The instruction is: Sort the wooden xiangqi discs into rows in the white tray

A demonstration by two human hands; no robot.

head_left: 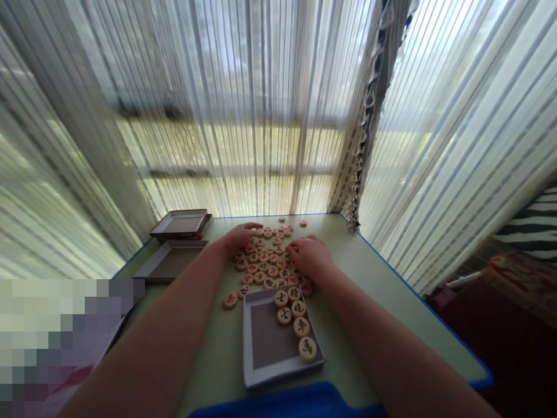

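Note:
A heap of round wooden Chinese chess pieces (pixel 263 267), marked in red or black characters, lies spread on the pale green table. At the heap's far left edge, my left hand (pixel 242 237) rests open, its fingers stretched over and beside the pieces. My right hand (pixel 310 254) lies on the right side of the heap, fingers loosely bent and apart; its fingertips touch or nearly touch pieces, partly hidden under it. Nearer to me stands a shallow white-rimmed box (pixel 266 342). Several black-marked pieces (pixel 301 327) sit face up along its right side.
To the left lie another shallow tray (pixel 176 261) and a stacked box or lid (pixel 180 223). Two loose pieces lie near the far edge, and a red-marked piece (pixel 230 300) lies left of the box. The table (pixel 378 290) has a blue edge; striped curtains (pixel 243 116) hang behind.

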